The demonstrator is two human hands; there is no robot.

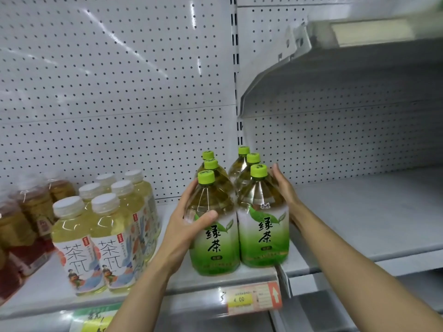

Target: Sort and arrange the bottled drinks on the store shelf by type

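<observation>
Between our hands, upright green-capped green tea bottles are standing on the white shelf; left hand gripping one, right hand pressing flat, equally near.

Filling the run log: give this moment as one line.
left hand grips front-left green tea bottle | right hand against front-right green tea bottle | both upright on shelf

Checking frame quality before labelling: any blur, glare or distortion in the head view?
Head view: green tea bottles and both hands sharp; upper shelf at top right smeared and soft; brown-drink bottles at left edge blurred; streaky glare on the pegboard; wide-angle bending of shelf edges; price tag readable.
</observation>
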